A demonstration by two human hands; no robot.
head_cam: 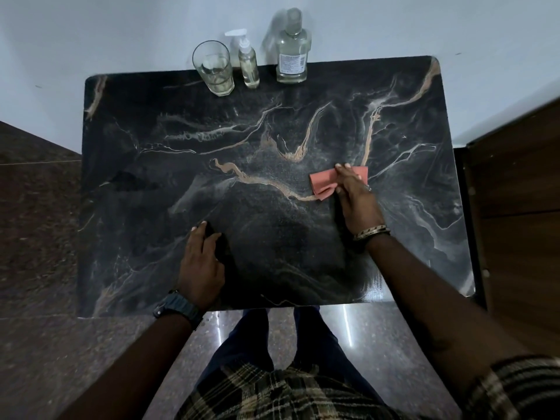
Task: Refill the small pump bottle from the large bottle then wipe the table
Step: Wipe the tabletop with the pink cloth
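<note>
Wiping looks like the step in hand here, since the small pump bottle [248,63] and the large bottle [292,47] both stand capped at the far edge of the table [151,177], next to a drinking glass [214,68].

The right hand [354,195] is pressed down on a pinkish-red cloth [325,180], fingers spread flat over it rather than pinching it, right of the table's centre. Most of the unwiped-looking surface lies to the left of the cloth and toward the near edge, so I'd guess the next stroke runs sideways across, and the right hand is the one already on it.

The left hand [201,259] rests near the front edge, well apart from the cloth, fingers loosely curled on the tabletop. Can't tell if it's holding anything, too dark there.

Tabletop is glossy black marble-look stone with tan and white veins and rounded corners. Cloth looks thin, soft, a bit bunched. Bottles and glass are clear, with pale liquid inside.
</note>
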